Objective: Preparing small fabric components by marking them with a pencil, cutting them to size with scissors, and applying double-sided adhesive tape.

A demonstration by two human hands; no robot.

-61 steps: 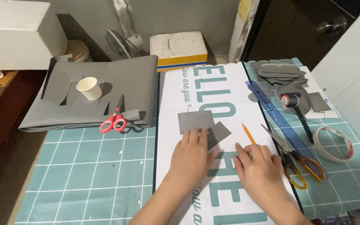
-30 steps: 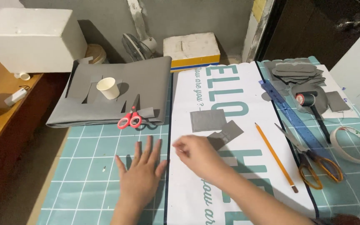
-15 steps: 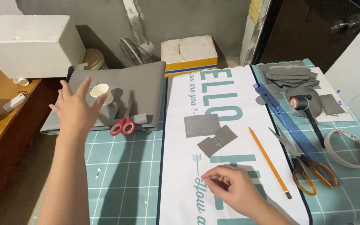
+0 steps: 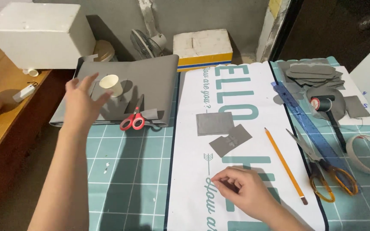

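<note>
Head view is reading evenly lit, soft indoor light coming from above and slightly front. Shadows are staying short and diffuse: the paper cup [image 4: 109, 84] is casting a soft one to its right on the grey felt sheet [image 4: 150, 81], and the right hand [image 4: 244, 192] is throwing a faint one on the white banner [image 4: 240, 111]. The top right corner behind the cutting mat [image 4: 125, 171] is falling off into near black, no detail there. The white foam box [image 4: 39, 34] is running bright but not clipping. The left hand [image 4: 82, 100] is showing slight motion blur at the fingertips. Mat gridlines are bowing mildly toward the edges. No hard glare; focus is holding across the mat.
</note>
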